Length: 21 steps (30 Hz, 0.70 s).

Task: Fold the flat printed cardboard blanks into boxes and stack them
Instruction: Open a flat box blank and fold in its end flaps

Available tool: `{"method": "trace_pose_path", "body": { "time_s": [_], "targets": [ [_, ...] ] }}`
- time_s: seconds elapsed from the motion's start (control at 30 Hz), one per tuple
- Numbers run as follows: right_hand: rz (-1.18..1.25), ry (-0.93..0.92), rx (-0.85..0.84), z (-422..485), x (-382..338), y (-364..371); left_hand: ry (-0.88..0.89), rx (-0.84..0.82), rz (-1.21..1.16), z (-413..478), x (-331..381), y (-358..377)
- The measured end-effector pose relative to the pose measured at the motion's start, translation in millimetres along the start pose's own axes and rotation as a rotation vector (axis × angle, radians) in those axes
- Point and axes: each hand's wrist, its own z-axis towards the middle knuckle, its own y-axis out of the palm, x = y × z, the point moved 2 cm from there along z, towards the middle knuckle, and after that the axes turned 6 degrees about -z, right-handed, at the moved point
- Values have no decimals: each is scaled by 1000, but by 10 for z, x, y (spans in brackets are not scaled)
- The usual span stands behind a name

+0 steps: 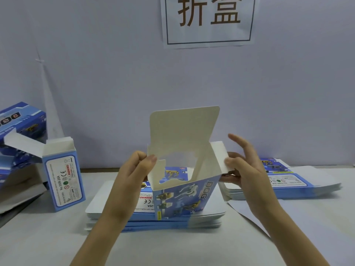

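Blue box (pixel 184 196), pinched by left hand (pixel 132 173) and right hand (pixel 247 169), partly hides blanks (pixel 107 198) on table (pixel 57 237); folded boxes (pixel 63 177) stand left.

Two hands (pixel 134 173) (pixel 244 169), two blank stacks (pixel 99 200) (pixel 307 186), one sign (pixel 209 22)

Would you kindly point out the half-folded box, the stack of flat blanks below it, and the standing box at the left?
half-folded box (pixel 182 196): head view, printed blue side.
stack of flat blanks (pixel 99 198): head view, white top corner.
standing box (pixel 64 185): head view, label face.

blue printed box (pixel 184 196), white inside, lilac wall (pixel 115 73)
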Motion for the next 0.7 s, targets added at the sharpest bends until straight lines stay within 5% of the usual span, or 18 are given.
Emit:
{"method": "trace_pose_path", "body": {
  "time_s": [0.1,0.27,0.7],
  "targets": [
    [-69,46,-68,-11,50,46,-6,-2,-22,4,-33,41],
    [-482,-199,-1,-82,76,137,6,20,-43,-7,-47,40],
    [-186,-59,-16,-113,4,234,11,53,-87,-6,-91,55]
  ]
}}
